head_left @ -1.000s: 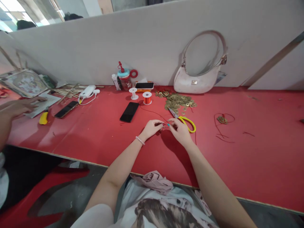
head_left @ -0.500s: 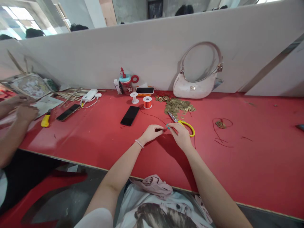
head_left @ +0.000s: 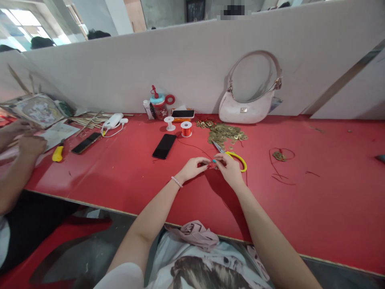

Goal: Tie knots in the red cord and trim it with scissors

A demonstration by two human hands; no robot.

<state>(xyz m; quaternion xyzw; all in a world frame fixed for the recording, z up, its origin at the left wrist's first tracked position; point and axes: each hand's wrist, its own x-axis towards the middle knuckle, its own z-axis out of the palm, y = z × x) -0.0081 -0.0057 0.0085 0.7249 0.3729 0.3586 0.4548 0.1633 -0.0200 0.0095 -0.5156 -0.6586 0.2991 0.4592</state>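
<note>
My left hand [head_left: 194, 169] and my right hand [head_left: 229, 170] meet over the red table, fingertips pinched close together. Between them runs a thin red cord [head_left: 201, 151], which trails back toward a spool of red thread [head_left: 186, 129]. Both sets of fingers are closed on this cord; its details at the fingertips are too small to make out. Yellow-handled scissors [head_left: 240, 159] lie just behind my right hand, their blades pointing at a pile of brass-coloured coins [head_left: 225, 132] with holes. Farther right, a small bunch of coins tied with red cord [head_left: 279, 155] rests on the table.
A black phone [head_left: 164, 146] lies left of my hands, near an empty white spool [head_left: 170, 123]. Behind stand a cup [head_left: 159, 107] and a pale handbag [head_left: 246, 108]. At left, another person's hands [head_left: 31, 144] work near a yellow cutter [head_left: 57, 153] and a second phone [head_left: 86, 143].
My fingertips have come closer together, and my right hand's fingers have shifted slightly at the cord. The things on the table stay where they were.
</note>
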